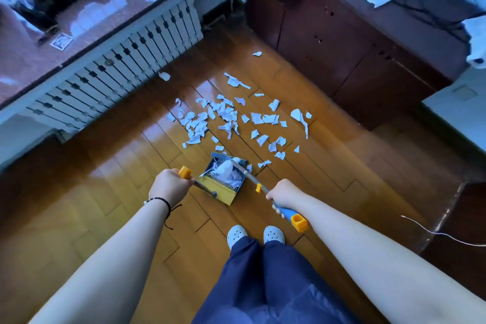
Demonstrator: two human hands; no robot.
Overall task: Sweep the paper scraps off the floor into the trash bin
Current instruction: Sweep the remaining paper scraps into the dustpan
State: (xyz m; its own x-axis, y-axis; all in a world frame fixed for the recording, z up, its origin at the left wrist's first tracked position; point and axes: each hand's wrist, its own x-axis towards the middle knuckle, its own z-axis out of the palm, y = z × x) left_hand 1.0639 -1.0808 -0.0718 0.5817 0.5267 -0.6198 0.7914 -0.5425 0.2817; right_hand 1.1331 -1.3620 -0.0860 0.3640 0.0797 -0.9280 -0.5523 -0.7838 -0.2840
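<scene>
Several white paper scraps (223,116) lie scattered on the wooden floor (118,166) ahead of my feet. A yellow and blue dustpan (222,189) stands on the floor just in front of me, with crumpled scraps inside it. My left hand (171,184) grips the dustpan handle (185,172), which has an orange tip. My right hand (282,193) grips the broom handle (292,216), blue with an orange end. The broom's shaft (247,172) runs down into the dustpan mouth, and its head is hidden among the scraps there. No trash bin shows in view.
A white radiator cover (126,60) under a glossy table lines the left wall. A dark wooden cabinet (355,47) stands at the back right. A thin wire (441,234) trails over the floor at the right. My feet in white clogs (255,235) stand behind the dustpan.
</scene>
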